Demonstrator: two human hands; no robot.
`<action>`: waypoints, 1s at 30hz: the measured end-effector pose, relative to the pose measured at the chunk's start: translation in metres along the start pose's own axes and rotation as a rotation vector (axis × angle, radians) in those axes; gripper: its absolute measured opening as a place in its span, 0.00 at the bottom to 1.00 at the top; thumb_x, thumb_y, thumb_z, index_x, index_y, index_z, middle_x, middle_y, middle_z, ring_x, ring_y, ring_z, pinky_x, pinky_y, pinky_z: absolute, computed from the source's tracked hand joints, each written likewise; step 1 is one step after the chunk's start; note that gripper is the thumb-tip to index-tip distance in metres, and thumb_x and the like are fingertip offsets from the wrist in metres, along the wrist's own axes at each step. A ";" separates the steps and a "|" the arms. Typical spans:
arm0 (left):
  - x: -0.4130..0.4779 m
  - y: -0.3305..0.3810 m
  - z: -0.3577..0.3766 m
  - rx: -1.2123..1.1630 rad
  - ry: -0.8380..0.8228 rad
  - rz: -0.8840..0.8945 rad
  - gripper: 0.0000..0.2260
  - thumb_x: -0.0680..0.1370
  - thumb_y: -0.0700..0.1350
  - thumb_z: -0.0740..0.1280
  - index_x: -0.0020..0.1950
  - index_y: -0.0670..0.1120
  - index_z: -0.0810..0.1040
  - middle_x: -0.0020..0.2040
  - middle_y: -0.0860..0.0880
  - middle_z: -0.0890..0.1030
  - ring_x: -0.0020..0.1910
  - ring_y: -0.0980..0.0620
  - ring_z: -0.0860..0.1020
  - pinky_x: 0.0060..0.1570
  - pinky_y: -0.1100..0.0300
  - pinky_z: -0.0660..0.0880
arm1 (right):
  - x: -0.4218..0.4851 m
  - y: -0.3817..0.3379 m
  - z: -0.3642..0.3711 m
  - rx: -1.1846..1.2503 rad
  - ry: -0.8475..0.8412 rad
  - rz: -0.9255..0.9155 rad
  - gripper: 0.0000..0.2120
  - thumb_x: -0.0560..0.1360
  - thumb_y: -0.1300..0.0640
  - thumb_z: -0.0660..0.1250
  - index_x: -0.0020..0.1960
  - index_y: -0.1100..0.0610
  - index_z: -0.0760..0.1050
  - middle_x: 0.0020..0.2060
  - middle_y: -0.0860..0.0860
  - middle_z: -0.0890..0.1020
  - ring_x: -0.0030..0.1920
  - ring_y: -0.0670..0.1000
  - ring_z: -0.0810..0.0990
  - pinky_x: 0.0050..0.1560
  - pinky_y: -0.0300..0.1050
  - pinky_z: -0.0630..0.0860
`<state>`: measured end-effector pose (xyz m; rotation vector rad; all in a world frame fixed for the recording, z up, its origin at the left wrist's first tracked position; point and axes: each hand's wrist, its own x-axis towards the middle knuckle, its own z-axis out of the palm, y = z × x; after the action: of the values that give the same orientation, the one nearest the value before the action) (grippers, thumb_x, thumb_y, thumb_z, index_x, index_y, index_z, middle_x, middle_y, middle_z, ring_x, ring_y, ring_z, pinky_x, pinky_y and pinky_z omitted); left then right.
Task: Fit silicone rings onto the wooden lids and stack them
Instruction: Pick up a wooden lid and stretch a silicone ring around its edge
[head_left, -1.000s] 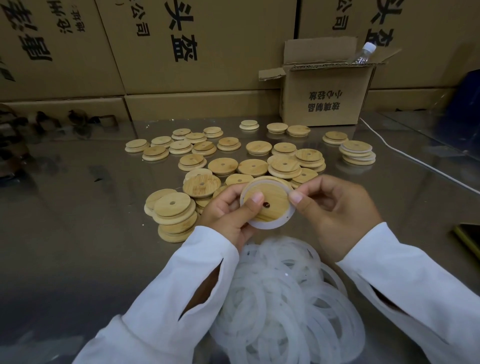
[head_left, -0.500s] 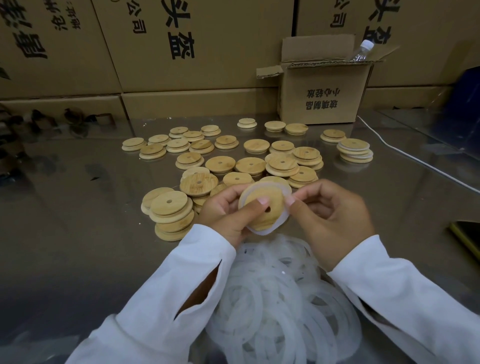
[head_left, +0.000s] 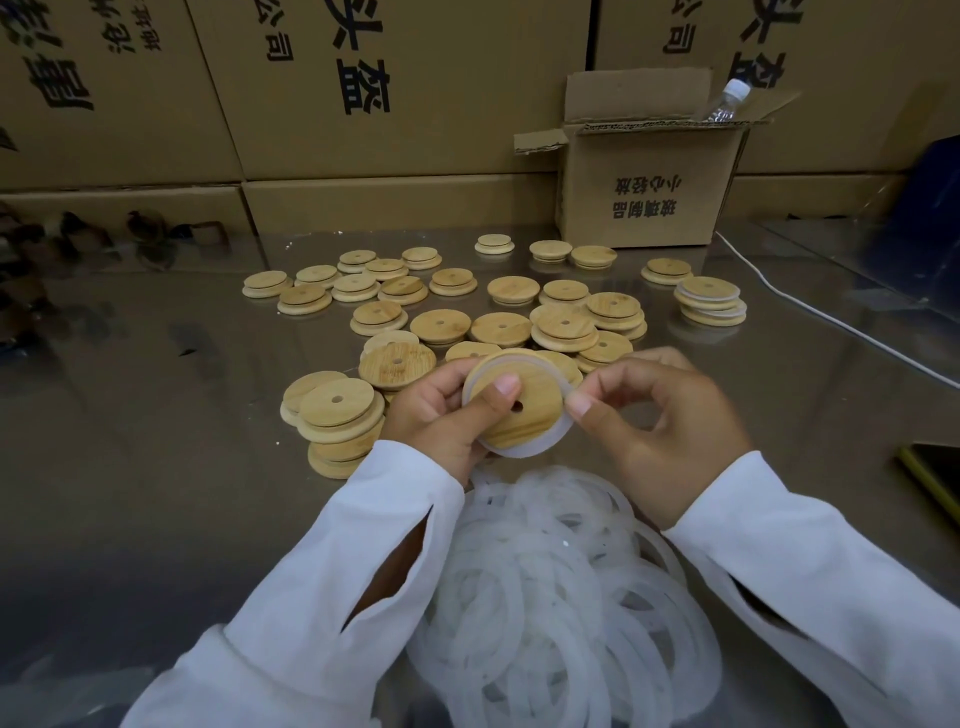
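A round wooden lid (head_left: 530, 415) with a small centre hole is held up over the table, a white silicone ring (head_left: 524, 451) lying around its rim. My left hand (head_left: 441, 415) grips the lid from the left, thumb pressed on its face. My right hand (head_left: 670, 426) pinches the ring at the lid's right edge. Below my hands lies a heap of loose silicone rings (head_left: 561, 597). Several bare wooden lids (head_left: 498, 327) are scattered beyond, with a stack of lids (head_left: 337, 415) to the left and a stack of ringed lids (head_left: 710, 301) at the right.
An open cardboard box (head_left: 649, 192) holding a plastic bottle (head_left: 724, 101) stands at the back, before a wall of large cartons (head_left: 363, 104). A white cable (head_left: 831, 322) crosses the glossy table (head_left: 156, 467) at the right. A dark, yellow-edged object (head_left: 935, 473) lies at the right edge.
The lid tilted edge-on half a second ago and now faces me again with its hole showing. Both hands stayed in place, working the ring around the rim.
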<state>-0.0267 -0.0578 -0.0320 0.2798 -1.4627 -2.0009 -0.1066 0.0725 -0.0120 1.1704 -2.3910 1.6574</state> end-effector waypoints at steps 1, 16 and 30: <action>0.000 0.001 0.001 -0.016 -0.001 0.002 0.12 0.63 0.43 0.67 0.45 0.41 0.79 0.33 0.49 0.83 0.34 0.55 0.81 0.35 0.63 0.78 | 0.000 0.000 0.001 -0.004 -0.002 -0.008 0.11 0.70 0.57 0.70 0.33 0.46 0.74 0.44 0.44 0.74 0.44 0.44 0.74 0.44 0.31 0.67; -0.004 0.002 0.006 -0.101 0.051 -0.024 0.15 0.63 0.41 0.67 0.48 0.39 0.77 0.34 0.48 0.82 0.34 0.53 0.81 0.36 0.62 0.79 | -0.005 0.000 0.010 0.391 -0.055 0.154 0.04 0.69 0.61 0.71 0.36 0.56 0.78 0.32 0.49 0.81 0.32 0.43 0.78 0.37 0.31 0.74; 0.000 0.002 0.000 -0.088 0.095 -0.015 0.05 0.67 0.39 0.67 0.42 0.42 0.77 0.31 0.49 0.82 0.32 0.55 0.81 0.34 0.62 0.79 | -0.003 0.000 0.006 0.313 -0.173 0.239 0.04 0.69 0.56 0.71 0.35 0.53 0.80 0.26 0.44 0.80 0.28 0.37 0.75 0.36 0.29 0.72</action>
<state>-0.0260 -0.0577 -0.0300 0.3448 -1.3135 -2.0294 -0.1027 0.0695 -0.0157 1.1431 -2.5254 2.1528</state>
